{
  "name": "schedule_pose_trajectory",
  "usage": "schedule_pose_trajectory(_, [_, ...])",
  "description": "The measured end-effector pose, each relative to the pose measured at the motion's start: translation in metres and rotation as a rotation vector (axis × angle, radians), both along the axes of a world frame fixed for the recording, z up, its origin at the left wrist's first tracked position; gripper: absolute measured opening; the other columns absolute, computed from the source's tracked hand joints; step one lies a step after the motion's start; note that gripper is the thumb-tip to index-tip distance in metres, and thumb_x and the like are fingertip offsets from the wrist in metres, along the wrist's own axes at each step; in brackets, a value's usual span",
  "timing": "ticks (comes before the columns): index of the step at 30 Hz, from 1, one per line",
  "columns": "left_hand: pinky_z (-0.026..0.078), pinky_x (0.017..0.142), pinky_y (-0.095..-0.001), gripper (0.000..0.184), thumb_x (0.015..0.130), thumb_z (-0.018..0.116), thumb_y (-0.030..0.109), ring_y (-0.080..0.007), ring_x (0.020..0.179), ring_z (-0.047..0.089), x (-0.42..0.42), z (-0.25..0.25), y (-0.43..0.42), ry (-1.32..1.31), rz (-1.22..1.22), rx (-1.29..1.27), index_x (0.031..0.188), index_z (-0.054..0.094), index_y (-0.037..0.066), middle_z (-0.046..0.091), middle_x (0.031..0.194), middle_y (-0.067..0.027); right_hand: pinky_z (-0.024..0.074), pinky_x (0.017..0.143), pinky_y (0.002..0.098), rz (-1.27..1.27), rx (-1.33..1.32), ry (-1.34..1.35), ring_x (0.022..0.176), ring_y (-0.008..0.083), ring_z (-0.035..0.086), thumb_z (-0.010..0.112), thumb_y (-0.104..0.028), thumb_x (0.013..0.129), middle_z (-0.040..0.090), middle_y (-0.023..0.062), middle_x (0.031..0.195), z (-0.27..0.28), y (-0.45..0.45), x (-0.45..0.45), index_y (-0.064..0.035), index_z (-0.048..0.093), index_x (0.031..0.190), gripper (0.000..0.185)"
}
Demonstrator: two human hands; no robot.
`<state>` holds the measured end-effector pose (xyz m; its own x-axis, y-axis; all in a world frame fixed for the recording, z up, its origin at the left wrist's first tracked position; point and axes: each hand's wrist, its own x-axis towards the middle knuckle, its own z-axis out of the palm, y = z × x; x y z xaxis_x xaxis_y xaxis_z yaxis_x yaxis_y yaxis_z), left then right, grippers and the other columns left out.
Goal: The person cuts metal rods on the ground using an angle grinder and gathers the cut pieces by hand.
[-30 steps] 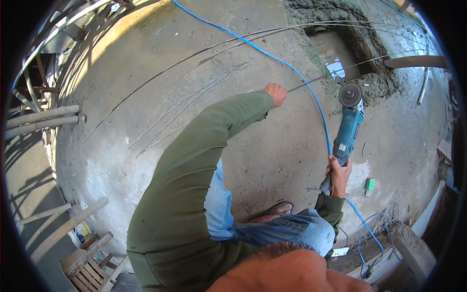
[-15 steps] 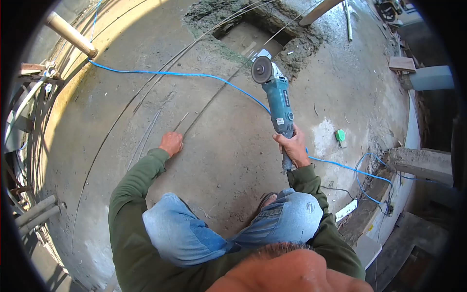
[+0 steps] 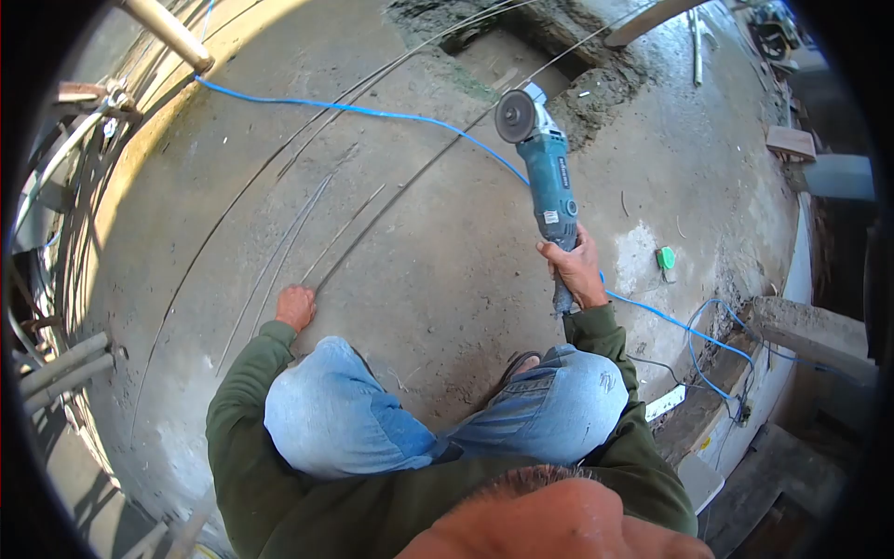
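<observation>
My right hand (image 3: 579, 267) is wrapped round the rear handle of a teal angle grinder (image 3: 551, 186), whose round disc (image 3: 516, 115) points away from me. My left hand (image 3: 295, 307) is closed at the near end of a long thin steel rod (image 3: 391, 206), low over the floor. That rod runs from my hand up past the grinder's disc toward the pit. A shorter rod (image 3: 345, 230) lies just left of it, its near end also by my left hand. Whether the disc spins cannot be told.
A blue cable (image 3: 372, 112) crosses the concrete floor behind the grinder. A square pit (image 3: 507, 58) with rough edges lies at the top. Other thin rods (image 3: 270, 160) curve across the left. A green object (image 3: 665, 258) sits at right, near a concrete block (image 3: 808, 326).
My left hand has come back from far forward to beside my left knee, closed on the rod. The view has turned and shifted, and the grinder appears more upright in front of my right knee.
</observation>
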<state>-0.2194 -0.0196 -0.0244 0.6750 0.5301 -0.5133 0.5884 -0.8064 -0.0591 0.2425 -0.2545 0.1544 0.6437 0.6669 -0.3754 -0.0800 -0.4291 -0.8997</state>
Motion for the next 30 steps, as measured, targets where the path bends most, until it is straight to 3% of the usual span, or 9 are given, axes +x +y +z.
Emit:
schedule_pose_trajectory(4, [0.052,0.073,-0.0407,0.018,0.075,0.062,0.02,-0.0312,0.085,0.063,-0.028,0.008,-0.016,-0.107,0.055,0.069,0.084,0.064,0.005,0.064,0.087,-0.0144,0.04,0.045,0.0236,0.062,-0.022,-0.029,0.048,0.0075,0.049,0.076,-0.018,0.074,0.055,-0.0001,0.068,-0.004,0.007,-0.003,-0.0038,0.055,0.1,0.037])
schedule_pose_trajectory(10, [0.052,0.074,-0.0382,0.016,0.078,0.06,0.02,-0.0278,0.087,0.064,-0.064,0.012,-0.04,0.032,0.11,0.077,0.085,0.064,0.007,0.065,0.087,-0.0127,0.0401,0.045,0.024,0.108,-0.101,-0.035,0.047,0.0103,0.05,0.077,-0.021,0.076,0.055,0.0019,0.068,-0.003,0.002,-0.009,-0.0031,0.054,0.099,0.037])
schedule_pose_trajectory(18, [0.051,0.065,-0.0373,0.016,0.081,0.054,0.018,-0.025,0.078,0.064,-0.129,0.008,-0.07,0.127,0.25,0.149,0.085,0.066,0.008,0.065,0.081,-0.0104,0.0392,0.042,0.0237,0.154,-0.102,-0.054,0.045,0.0109,0.049,0.075,-0.025,0.08,0.052,0.0032,0.06,-0.011,0.005,-0.017,-0.0035,0.052,0.097,0.036])
schedule_pose_trajectory(23, [0.051,0.061,-0.0366,0.015,0.082,0.053,0.018,-0.0239,0.073,0.064,-0.152,-0.011,-0.088,0.03,0.347,0.276,0.082,0.065,0.008,0.065,0.077,-0.009,0.0398,0.041,0.0237,0.175,-0.117,-0.05,0.044,0.0108,0.048,0.074,-0.024,0.081,0.051,0.0033,0.059,-0.007,0.009,-0.026,-0.0031,0.052,0.097,0.034])
schedule_pose_trajectory(30, [0.051,0.058,-0.0364,0.016,0.081,0.054,0.018,-0.0232,0.068,0.065,-0.185,-0.014,-0.064,0.034,0.377,0.273,0.076,0.063,0.007,0.064,0.071,-0.0087,0.0388,0.041,0.024,0.197,-0.144,-0.07,0.044,0.0108,0.048,0.073,-0.023,0.081,0.051,0.0033,0.06,-0.008,0.012,-0.028,-0.0035,0.052,0.099,0.034])
